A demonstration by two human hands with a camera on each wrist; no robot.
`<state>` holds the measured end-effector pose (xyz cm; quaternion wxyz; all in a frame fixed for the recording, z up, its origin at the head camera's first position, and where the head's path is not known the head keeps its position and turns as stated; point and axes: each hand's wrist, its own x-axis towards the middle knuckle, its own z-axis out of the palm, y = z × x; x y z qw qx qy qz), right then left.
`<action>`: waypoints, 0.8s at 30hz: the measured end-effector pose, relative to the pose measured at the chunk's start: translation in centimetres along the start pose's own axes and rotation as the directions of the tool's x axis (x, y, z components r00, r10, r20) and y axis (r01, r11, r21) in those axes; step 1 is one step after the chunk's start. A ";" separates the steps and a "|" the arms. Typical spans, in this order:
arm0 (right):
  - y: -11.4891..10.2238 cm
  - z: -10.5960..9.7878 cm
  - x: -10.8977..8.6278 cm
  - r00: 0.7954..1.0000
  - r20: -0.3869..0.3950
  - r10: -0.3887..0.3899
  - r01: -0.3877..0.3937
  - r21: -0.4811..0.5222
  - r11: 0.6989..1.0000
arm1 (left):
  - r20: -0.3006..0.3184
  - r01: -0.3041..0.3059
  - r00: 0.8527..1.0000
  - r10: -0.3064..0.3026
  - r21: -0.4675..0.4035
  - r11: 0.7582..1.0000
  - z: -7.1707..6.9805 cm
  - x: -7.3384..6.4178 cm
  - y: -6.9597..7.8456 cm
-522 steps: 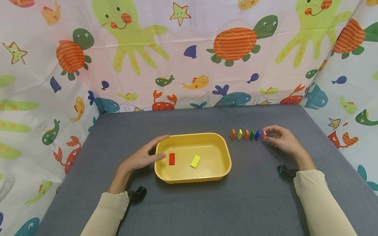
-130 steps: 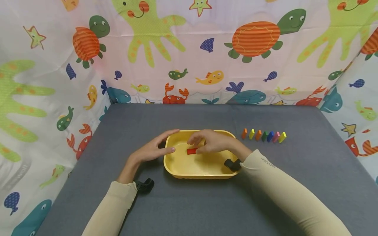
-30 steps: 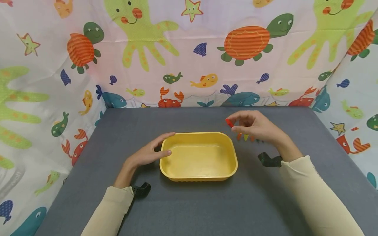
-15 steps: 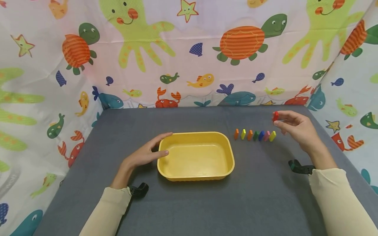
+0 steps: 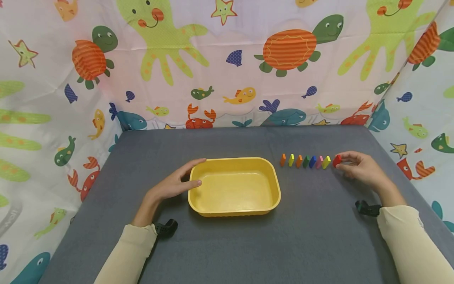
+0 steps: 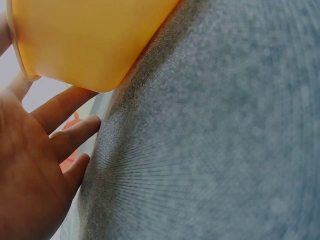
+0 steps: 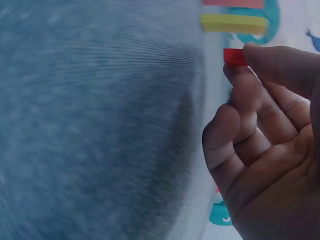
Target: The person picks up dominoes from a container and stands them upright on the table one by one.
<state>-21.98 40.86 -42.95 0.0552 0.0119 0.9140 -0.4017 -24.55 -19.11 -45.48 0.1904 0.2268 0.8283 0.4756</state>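
My right hand [image 5: 361,170] pinches a red domino [image 5: 337,160] between thumb and fingertips at the right end of a row of small coloured dominoes. It stands upright just right of a yellow domino [image 5: 326,162]; in the right wrist view the red domino [image 7: 235,57] shows its end past the thumb. Whether it touches the table is unclear. My left hand [image 5: 173,184] holds the left end of a yellow plastic tub [image 5: 234,214], thumb over the rim, other fingers outside. The left wrist view shows those fingers spread beside the tub wall [image 6: 85,45].
The row runs leftward through a pink domino [image 5: 319,161], a blue domino [image 5: 312,161], a green domino [image 5: 306,161], then orange, yellow and orange ones, all upright. Its left end stands near the tub's right rim. A sea-animal curtain [image 5: 220,71] surrounds the grey table [image 5: 248,252].
A yellow domino went from the tub to the row's right end. The red domino was then lifted from the tub, carried right over the row and lowered. My left hand stayed at the tub.
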 end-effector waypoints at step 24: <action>-2.3 -0.3 -0.6 1.000 -0.031 0.002 -0.006 -0.153 0.988 | -0.014 -0.027 1.000 0.026 -0.053 0.998 -0.7 -0.1 1.1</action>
